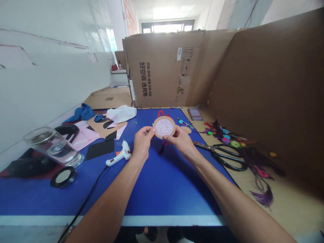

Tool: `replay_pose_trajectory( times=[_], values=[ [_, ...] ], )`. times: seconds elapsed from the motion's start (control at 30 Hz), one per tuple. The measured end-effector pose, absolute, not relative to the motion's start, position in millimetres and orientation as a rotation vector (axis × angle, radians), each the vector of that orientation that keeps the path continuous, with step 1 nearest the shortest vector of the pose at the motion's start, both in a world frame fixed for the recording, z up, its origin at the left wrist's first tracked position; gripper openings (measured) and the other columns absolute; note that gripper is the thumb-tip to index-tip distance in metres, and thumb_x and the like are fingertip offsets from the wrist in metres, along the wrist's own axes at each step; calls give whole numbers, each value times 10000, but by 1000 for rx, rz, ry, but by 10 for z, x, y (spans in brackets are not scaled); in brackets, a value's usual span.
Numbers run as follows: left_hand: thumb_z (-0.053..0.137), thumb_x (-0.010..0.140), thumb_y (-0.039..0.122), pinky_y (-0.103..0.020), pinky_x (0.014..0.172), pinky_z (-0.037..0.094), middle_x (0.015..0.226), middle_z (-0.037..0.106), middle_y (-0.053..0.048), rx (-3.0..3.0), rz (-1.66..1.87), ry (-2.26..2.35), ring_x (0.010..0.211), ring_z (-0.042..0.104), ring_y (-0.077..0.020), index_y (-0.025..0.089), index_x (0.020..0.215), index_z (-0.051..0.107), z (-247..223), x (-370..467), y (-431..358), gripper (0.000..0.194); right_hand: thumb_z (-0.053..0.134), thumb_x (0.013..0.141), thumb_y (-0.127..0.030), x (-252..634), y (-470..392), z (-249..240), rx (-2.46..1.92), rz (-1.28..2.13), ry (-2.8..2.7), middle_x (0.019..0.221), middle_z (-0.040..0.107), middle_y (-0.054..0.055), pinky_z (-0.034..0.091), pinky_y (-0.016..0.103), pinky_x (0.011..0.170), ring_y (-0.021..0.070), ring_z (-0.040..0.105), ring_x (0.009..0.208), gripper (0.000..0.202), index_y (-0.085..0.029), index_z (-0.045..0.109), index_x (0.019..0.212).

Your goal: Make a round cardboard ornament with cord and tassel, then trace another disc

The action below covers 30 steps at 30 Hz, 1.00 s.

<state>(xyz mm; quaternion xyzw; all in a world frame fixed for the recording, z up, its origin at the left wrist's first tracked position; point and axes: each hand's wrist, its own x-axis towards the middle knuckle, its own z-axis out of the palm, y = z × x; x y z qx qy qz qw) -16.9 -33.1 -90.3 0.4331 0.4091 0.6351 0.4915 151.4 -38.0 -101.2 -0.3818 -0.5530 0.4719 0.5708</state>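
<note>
Between my two hands, above the blue table top [162,189], is a round cardboard disc [164,127] with a pale lilac, line-patterned centre and a brown rim. My left hand [143,140] pinches its left edge. The thumb and fingers of my right hand [183,140] grip the lower right edge. A dark tassel [163,147] shows just below the disc; whether it is attached I cannot tell. Just behind the disc are a red ring [161,113] and, to the right, a tan cardboard oval [186,129]. Left of my left hand rests a white glue gun [121,154] with a small light glowing.
Black-handled scissors [227,156] lie at right near colourful cords and a purple tassel [264,197]. On the left stand a glass of water [57,148], a round black-rimmed container [63,177], and cut cardboard [101,126]. Tall cardboard walls [162,71] enclose the back and right.
</note>
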Motion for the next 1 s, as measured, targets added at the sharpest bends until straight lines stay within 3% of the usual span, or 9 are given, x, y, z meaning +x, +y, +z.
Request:
replay_pose_trajectory(
  times=[0.37,0.53,0.73,1.0],
  values=[
    [891,689,435,-262,707,484,775,740,-21,1098,1571,1016,716,639,-151,164,837,759,-878,-201,-322,335,842,707,-259,1469,-360,-1042,-823,1141,-1323,1216,789,68,577,403,968,246,727,1045,566,-221,695,1252],
    [928,626,500,-268,689,490,729,723,-16,1111,1485,1046,690,629,-155,154,811,762,-887,-234,-296,425,829,715,-272,1444,-348,-1036,-850,1160,-1313,1157,791,62,603,373,841,228,725,944,548,-199,685,1239],
    [948,576,511,-237,611,424,653,681,11,1111,1532,1119,608,563,-122,160,765,737,-887,-246,-281,451,822,690,-256,1419,-322,-1025,-828,1149,-1290,1144,795,54,587,387,940,222,730,983,505,-197,687,1173],
    [925,584,466,-273,665,524,722,721,-4,1032,1616,1081,660,660,-161,176,798,720,-821,-224,-304,415,822,690,-263,1436,-335,-1025,-827,1156,-1312,1131,792,46,601,413,937,234,736,969,482,-213,694,1152]
  ],
)
